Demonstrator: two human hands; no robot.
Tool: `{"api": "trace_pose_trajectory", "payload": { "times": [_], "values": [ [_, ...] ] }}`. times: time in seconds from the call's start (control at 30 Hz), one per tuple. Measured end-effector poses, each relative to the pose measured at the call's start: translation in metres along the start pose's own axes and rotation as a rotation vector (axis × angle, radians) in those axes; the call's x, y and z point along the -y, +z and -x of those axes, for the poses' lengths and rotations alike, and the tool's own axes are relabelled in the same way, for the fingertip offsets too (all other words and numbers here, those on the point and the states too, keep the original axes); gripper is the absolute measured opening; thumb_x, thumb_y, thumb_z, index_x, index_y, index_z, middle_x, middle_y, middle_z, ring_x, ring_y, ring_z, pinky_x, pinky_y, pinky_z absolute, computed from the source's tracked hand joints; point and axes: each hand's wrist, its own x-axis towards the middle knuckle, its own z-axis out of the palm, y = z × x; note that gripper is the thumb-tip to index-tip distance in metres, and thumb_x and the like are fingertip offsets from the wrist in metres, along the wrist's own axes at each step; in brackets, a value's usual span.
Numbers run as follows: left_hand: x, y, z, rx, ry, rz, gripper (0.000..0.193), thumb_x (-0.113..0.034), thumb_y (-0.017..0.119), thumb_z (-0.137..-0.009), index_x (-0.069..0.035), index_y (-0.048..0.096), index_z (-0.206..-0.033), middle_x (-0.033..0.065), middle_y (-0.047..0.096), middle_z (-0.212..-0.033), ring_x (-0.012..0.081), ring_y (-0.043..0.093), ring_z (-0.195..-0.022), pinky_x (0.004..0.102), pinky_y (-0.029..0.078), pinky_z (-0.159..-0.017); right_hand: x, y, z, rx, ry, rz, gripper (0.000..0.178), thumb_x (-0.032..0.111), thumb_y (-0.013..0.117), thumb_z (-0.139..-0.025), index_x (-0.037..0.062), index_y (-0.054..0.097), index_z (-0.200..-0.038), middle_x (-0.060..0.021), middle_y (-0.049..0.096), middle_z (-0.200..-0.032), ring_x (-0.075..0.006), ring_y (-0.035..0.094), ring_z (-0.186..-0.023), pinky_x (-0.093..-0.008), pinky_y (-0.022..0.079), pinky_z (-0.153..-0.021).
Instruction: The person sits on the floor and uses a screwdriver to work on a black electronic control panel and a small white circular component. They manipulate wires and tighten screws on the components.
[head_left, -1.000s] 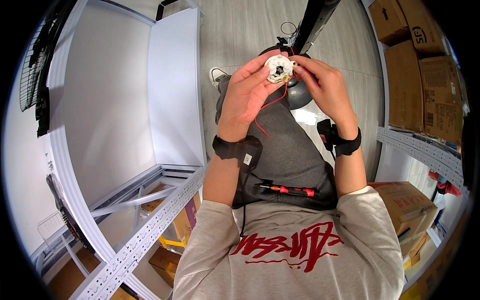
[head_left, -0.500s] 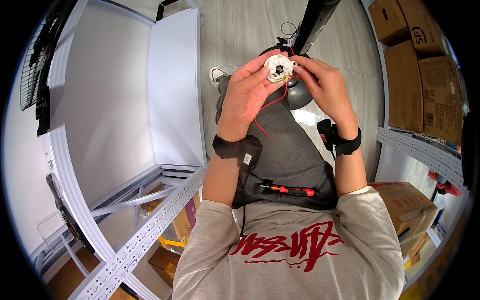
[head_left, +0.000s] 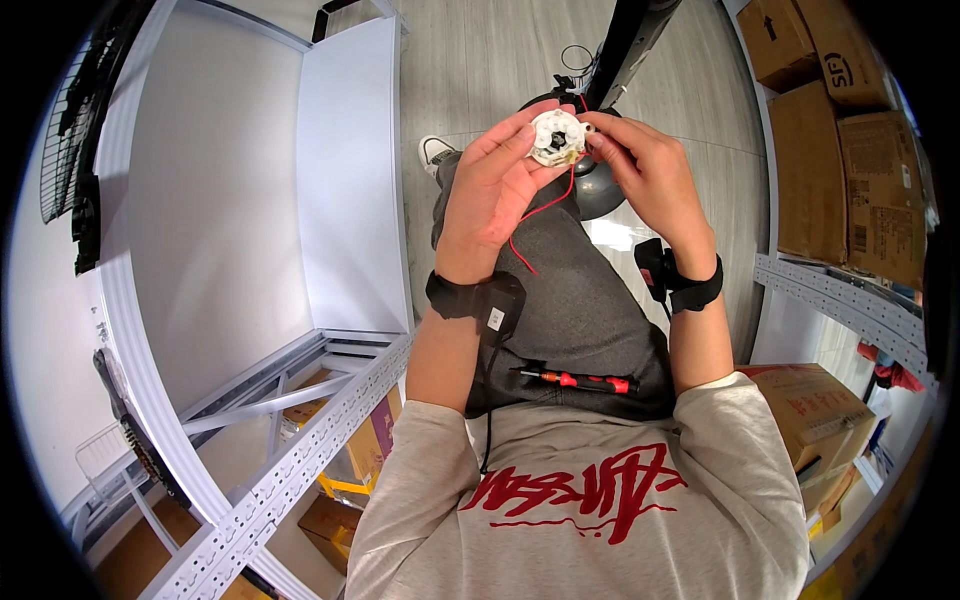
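Between my two hands, above my knees, is a round white plastic part (head_left: pixel 553 135) with a dark centre. My left hand (head_left: pixel 492 185) grips it from the left, thumb on its face and fingers behind. The thumb and forefinger of my right hand (head_left: pixel 648 165) pinch its right edge, where a small tab sticks out. A red wire (head_left: pixel 543 210) hangs from its lower edge and curls down over my trousers. On my lap lies a red and black screwdriver (head_left: pixel 590 382), its tip to the left.
A black upright pole (head_left: pixel 625 50) rises from a round dark base (head_left: pixel 600 190) just past my hands. White metal shelving (head_left: pixel 350 180) stands at the left. Cardboard boxes (head_left: pixel 810 170) fill a rack at the right. Each wrist wears a strapped black device, one with a cable (head_left: pixel 487 420).
The round white part has tilted very slightly in my fingers. Both hands otherwise keep their places.
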Motion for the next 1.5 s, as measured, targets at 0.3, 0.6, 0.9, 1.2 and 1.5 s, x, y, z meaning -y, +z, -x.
{"api": "trace_pose_trajectory", "payload": {
  "times": [0.3, 0.6, 0.9, 1.2, 1.5],
  "values": [
    [0.0017, -0.0023, -0.0007, 0.009, 0.002, 0.015, 0.047, -0.012, 0.052, -0.102, 0.009, 0.041, -0.142, 0.0251, 0.052, -0.139, 0.0327, 0.055, -0.128, 0.0534, 0.043, -0.111, -0.0014, 0.0006, 0.0003, -0.004, 0.002, -0.012, 0.02, 0.011, 0.065, -0.094, 0.0049, 0.069, -0.113, -0.0136, 0.07, -0.089, -0.0287, 0.067, -0.074, -0.0358, 0.053, -0.066],
    [0.002, -0.0058, -0.0004, 0.031, 0.006, 0.015, 0.045, -0.011, 0.05, -0.102, 0.006, 0.042, -0.143, 0.0246, 0.052, -0.14, 0.0327, 0.055, -0.128, 0.0533, 0.043, -0.111, -0.0015, 0.001, -0.0002, -0.002, 0.005, -0.012, 0.02, 0.011, 0.064, -0.094, 0.0052, 0.069, -0.113, -0.0138, 0.071, -0.091, -0.0297, 0.068, -0.076, -0.0361, 0.054, -0.068],
    [0.0012, -0.0054, -0.0005, 0.031, -0.003, 0.012, 0.044, -0.01, 0.051, -0.101, 0.008, 0.042, -0.141, 0.0266, 0.051, -0.141, 0.0342, 0.054, -0.128, 0.0526, 0.043, -0.111, -0.0004, 0.0003, 0.0005, 0.008, 0.021, -0.012, 0.02, 0.01, 0.064, -0.094, 0.0047, 0.069, -0.113, -0.0135, 0.071, -0.091, -0.0286, 0.068, -0.076, -0.0352, 0.054, -0.067],
    [0.0014, -0.006, -0.0005, 0.03, -0.01, 0.013, 0.045, -0.009, 0.051, -0.101, 0.009, 0.042, -0.141, 0.0264, 0.051, -0.141, 0.0345, 0.054, -0.128, 0.0527, 0.043, -0.111, -0.0006, 0.0005, 0.0014, 0.0, 0.014, -0.019, 0.021, 0.009, 0.065, -0.094, 0.0046, 0.069, -0.113, -0.0132, 0.071, -0.089, -0.027, 0.067, -0.072, -0.0345, 0.053, -0.065],
    [0.0003, -0.005, 0.0004, 0.043, -0.012, 0.013, 0.045, -0.008, 0.05, -0.101, 0.01, 0.041, -0.141, 0.0265, 0.05, -0.141, 0.0352, 0.054, -0.129, 0.0527, 0.043, -0.11, -0.0016, 0.0012, 0.0016, 0.0, 0.016, -0.015, 0.021, 0.009, 0.065, -0.093, 0.0044, 0.069, -0.113, -0.0134, 0.071, -0.089, -0.0274, 0.067, -0.072, -0.0348, 0.053, -0.065]
  ]
}}
